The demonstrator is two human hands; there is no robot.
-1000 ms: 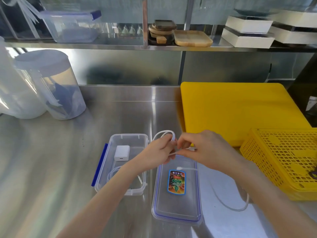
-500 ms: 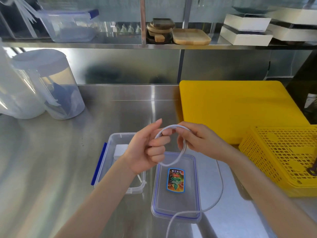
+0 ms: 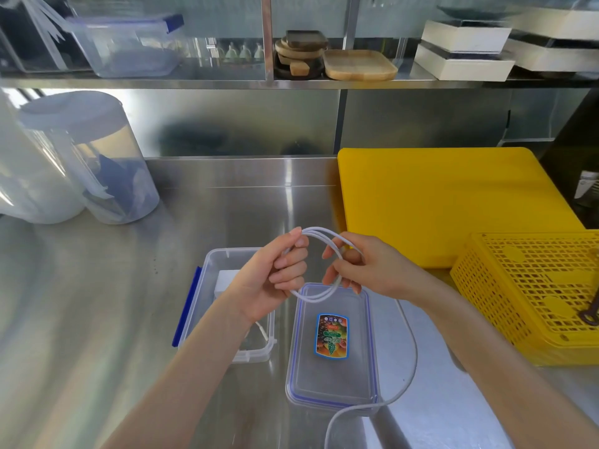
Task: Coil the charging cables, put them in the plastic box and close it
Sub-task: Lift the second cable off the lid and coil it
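Stainless steel counter [image 3: 97, 319] with a steel backsplash and a shelf above it. Left hand [image 3: 272, 280] is up above the counter, fingers curled round one side of a white charging cable [image 3: 409, 351] coil, thumb lying along the top of the loops. Right hand [image 3: 359, 267] pinches the opposite side of the same loops, fingers curled through them. Coil hangs between the two hands, over the far edge of the lid [image 3: 334, 377]. Loose tail runs down from the right hand, curves past the lid's right edge, crosses its near right corner and leaves the frame at the bottom.

Clear plastic box [image 3: 223, 257] sits open on the counter, just left of the lid, partly hidden under the left forearm. White charger block [image 3: 225, 280] and some white cable lie inside. Blue clip [image 3: 186, 306] stands along the box's left edge. Lid lies flat, sticker in the middle.

Right: yellow cutting board [image 3: 437, 202] against the backsplash, yellow basket [image 3: 525, 286] at its near right corner, near the right forearm. Left rear: clear round containers [image 3: 97, 157], well apart from the box. Bare steel shows left of the box and behind it.
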